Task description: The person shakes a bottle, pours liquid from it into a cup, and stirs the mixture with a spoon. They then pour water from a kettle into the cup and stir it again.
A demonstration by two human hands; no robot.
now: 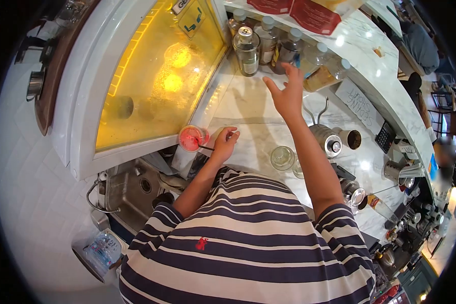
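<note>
1. Left hand point(225, 144): fingers curled, low over the counter beside the red drink. We note a dark stick point(205, 148) running from the drink to this hand; we cannot tell whether the fingers close on it.
2. Red drink point(190, 138): in a clear cup, at the counter's edge, just beside the lower corner of the yellow-lit door point(157, 86).
3. Right hand point(289, 93): empty, thumb and fingers spread wide, arm extended toward the bottle row. We cannot tell whether the fingertips touch a bottle.
4. Dark bottle point(287, 50): upright, in the row, nearest the right hand's fingertips.
5. Bottle marked "S" point(247, 53): upright, at the row's left end, near the door.
6. Amber-filled bottle point(323, 77): at the row's right end.
7. Clear glass point(282, 158): on the marble counter point(251, 104), between our forearms.
8. Metal pot point(327, 141): right of the right forearm, beside a metal cup point(350, 138).
9. Sink point(131, 190): below the door, left of the left forearm.
</note>
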